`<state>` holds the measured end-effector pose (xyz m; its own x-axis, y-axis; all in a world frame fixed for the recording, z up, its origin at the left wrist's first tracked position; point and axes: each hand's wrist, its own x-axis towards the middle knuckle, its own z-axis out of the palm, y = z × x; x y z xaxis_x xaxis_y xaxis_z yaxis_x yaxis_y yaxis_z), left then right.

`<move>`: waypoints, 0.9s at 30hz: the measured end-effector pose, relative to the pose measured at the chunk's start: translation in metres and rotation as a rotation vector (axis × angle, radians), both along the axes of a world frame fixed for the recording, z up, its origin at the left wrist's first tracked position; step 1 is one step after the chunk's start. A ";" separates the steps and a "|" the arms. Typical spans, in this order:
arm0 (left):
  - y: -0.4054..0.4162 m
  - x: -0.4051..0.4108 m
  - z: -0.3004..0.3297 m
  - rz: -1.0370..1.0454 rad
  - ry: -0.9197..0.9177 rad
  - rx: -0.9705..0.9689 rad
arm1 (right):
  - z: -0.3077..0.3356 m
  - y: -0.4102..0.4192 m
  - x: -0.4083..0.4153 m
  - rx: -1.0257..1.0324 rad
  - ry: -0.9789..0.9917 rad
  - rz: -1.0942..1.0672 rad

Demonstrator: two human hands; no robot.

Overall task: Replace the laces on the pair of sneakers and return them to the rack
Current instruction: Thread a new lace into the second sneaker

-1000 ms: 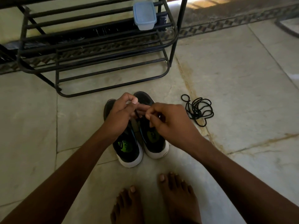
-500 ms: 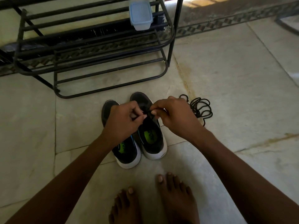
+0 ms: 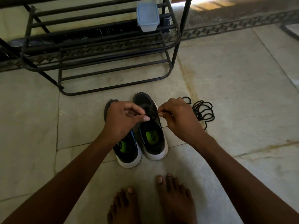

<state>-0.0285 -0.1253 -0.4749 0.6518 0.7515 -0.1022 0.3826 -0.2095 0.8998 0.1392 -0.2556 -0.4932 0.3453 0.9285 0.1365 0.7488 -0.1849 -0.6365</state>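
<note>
Fingers [image 3: 142, 113] of my left hand [image 3: 120, 122] curl in and pinch one end of the black lace [image 3: 151, 113]; thumb and forefinger of my right hand [image 3: 179, 120] pinch the other end, the remaining fingers curled. The lace spans the short gap between the two hands, above the lacing area of the right sneaker [image 3: 152, 136]. Black on black, I cannot make out how the lace runs through the eyelets. The left sneaker [image 3: 127, 151] stands just beside it, touching or nearly so; my left hand covers its front half. Both stand on the floor [image 3: 234, 88], toes toward the shoe rack [image 3: 103, 46], which is near them and cut off at the top and left edges. A loose black lace [image 3: 203, 113] lies coiled on the floor to the right, partly hidden behind my right hand. A lidded plastic box [image 3: 147, 17] sits on a rack shelf. My bare feet [image 3: 152, 202] are cut off at the bottom edge.
</note>
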 end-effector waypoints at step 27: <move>0.007 -0.077 -0.053 0.095 0.451 0.918 | -0.017 -0.024 0.016 -0.220 -0.514 -0.382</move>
<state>-0.1052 -0.1186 -0.5276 0.6287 0.7098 0.3177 0.6964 -0.6957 0.1761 0.1556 -0.2797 -0.5101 0.5963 0.7793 0.1928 0.8028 -0.5809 -0.1345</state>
